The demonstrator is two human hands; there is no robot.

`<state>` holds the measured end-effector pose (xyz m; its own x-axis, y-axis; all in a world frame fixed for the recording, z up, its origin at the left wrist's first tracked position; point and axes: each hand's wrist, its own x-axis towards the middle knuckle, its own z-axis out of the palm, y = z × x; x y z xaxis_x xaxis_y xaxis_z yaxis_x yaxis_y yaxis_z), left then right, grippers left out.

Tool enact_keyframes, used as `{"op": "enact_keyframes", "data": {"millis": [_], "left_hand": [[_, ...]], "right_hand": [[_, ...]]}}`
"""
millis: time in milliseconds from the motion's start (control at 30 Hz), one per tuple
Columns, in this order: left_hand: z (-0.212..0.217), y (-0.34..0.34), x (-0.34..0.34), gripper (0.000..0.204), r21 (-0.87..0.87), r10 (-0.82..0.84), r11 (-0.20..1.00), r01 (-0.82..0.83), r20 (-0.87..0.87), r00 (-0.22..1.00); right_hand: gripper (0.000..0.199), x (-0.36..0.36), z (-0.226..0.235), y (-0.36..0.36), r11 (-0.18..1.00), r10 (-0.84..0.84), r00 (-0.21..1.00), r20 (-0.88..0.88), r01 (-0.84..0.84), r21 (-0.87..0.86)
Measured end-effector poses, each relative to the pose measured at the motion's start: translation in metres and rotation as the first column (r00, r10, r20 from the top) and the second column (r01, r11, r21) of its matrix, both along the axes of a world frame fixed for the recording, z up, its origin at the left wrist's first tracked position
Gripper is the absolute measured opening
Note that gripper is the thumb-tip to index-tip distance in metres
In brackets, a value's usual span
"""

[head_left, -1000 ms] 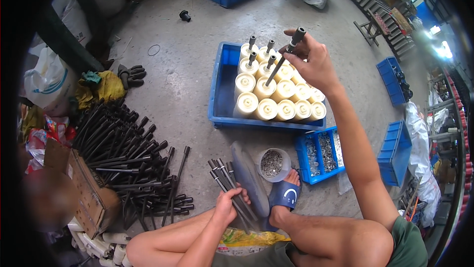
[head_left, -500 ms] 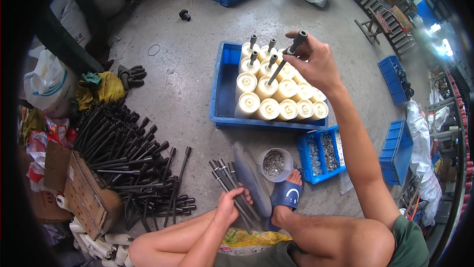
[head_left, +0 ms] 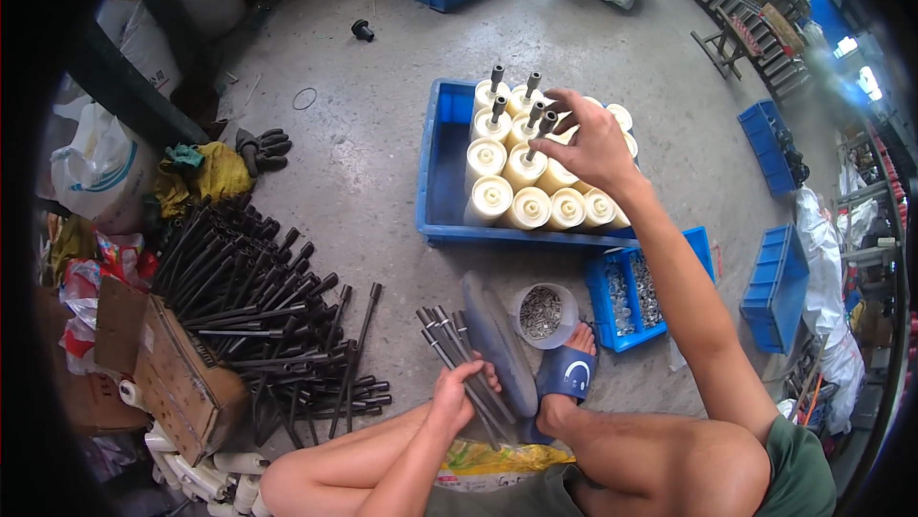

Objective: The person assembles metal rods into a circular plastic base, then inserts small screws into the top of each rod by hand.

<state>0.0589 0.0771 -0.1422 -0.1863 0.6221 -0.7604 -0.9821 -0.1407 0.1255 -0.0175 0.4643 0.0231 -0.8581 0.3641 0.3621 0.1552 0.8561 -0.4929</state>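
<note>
My left hand [head_left: 453,397] is closed round a bundle of dark metal rods [head_left: 443,340], held slanting above my lap. My right hand [head_left: 595,142] is over the blue crate [head_left: 430,216], thumb and fingers spread around the black head of a rod [head_left: 546,121]. That rod stands upright, sunk into a cream plastic cylinder [head_left: 525,169]; the thumb looks to be touching it or very near it. Several other cylinders stand in rows in the crate. Rods with black heads [head_left: 497,77] stick up from the ones at the far left; my hand hides some others.
A heap of black-headed rods [head_left: 277,316] and an opened cardboard box [head_left: 172,374] lie at left. Near my sandalled foot [head_left: 569,374] stand a tub of small metal parts [head_left: 542,314] and a divided blue tray [head_left: 626,335]. A dark glove [head_left: 261,151] lies on the floor.
My right hand has moved down, and the rod it held raised has sunk into the cylinder. The fingers have spread from it. My left hand still holds its bundle.
</note>
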Motion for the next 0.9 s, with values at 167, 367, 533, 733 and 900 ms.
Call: {"op": "enact_keyframes", "data": {"millis": [167,367,533,733,900], "left_hand": [[0.005,0.004,0.000,0.024,-0.011,-0.009,1.000,0.009,-0.013,1.000],[0.005,0.003,0.000,0.023,-0.018,-0.015,1.000,0.015,-0.026,1.000],[0.006,0.004,0.000,0.023,-0.015,-0.017,1.000,0.017,-0.027,0.999],[0.005,0.003,0.000,0.023,-0.016,-0.020,1.000,0.019,-0.034,0.999],[0.006,0.004,0.000,0.022,-0.008,-0.023,1.000,0.023,-0.033,0.999]], "right_hand": [[0.022,-0.001,0.017,0.004,0.996,0.072,0.991,-0.112,-0.064,0.068],[0.015,-0.012,0.031,0.002,0.980,-0.008,0.999,0.036,0.001,0.201],[0.029,-0.013,0.036,0.007,0.964,0.115,0.985,0.125,-0.141,0.225],[0.041,-0.018,0.058,-0.009,0.957,-0.200,0.929,0.311,0.118,0.264],[0.031,-0.018,0.041,0.001,0.940,-0.104,0.908,0.405,-0.044,0.339]]}}
